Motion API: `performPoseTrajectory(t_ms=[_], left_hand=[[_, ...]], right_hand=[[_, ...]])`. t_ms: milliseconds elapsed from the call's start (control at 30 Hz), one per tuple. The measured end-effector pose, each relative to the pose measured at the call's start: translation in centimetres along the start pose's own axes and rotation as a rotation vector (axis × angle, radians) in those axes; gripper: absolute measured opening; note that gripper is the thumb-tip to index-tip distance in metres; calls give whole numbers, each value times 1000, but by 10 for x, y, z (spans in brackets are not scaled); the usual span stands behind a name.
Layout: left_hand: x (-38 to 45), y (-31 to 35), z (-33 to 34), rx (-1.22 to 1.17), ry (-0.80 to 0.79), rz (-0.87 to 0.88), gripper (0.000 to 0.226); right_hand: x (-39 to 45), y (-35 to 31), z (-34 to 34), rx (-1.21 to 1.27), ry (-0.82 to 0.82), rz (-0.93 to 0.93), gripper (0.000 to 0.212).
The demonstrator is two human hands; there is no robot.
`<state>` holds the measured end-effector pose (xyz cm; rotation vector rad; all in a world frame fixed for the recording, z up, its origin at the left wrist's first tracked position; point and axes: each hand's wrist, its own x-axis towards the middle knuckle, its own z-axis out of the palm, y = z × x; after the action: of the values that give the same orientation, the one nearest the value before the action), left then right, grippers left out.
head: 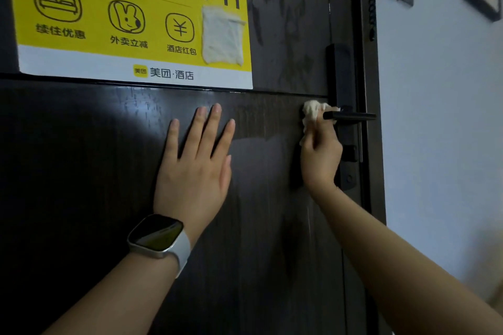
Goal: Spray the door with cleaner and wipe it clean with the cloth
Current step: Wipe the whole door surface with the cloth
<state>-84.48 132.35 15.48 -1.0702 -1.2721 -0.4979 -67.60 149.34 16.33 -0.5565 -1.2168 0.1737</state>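
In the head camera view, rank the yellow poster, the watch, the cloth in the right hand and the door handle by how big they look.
1. Poster, by far the largest, and cut off by the frame.
2. Watch, though it sits nearest the camera.
3 and 4. Handle and cloth: too alike to rank; the right hand hides part of the cloth.

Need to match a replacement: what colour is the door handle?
Black handle, matte-looking; head view.

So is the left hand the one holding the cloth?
No, the left hand lies flat and empty on the door, while the right hand grips the cloth by the door handle.
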Motion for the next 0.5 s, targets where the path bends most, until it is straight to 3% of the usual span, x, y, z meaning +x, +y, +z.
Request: performPoseTrajectory(t_ms=[100,233,500], left_hand=[[1,-1,1,6,14,4,54],[0,0,-2,5,3,1,54],[0,1,-4,-16,-10,-2,54]], right_hand=[[-48,32,-25,-72,-54,-37,52],[-95,46,-51,-52,-166,46,46],[-20,-2,-28,145,-93,48,31]])
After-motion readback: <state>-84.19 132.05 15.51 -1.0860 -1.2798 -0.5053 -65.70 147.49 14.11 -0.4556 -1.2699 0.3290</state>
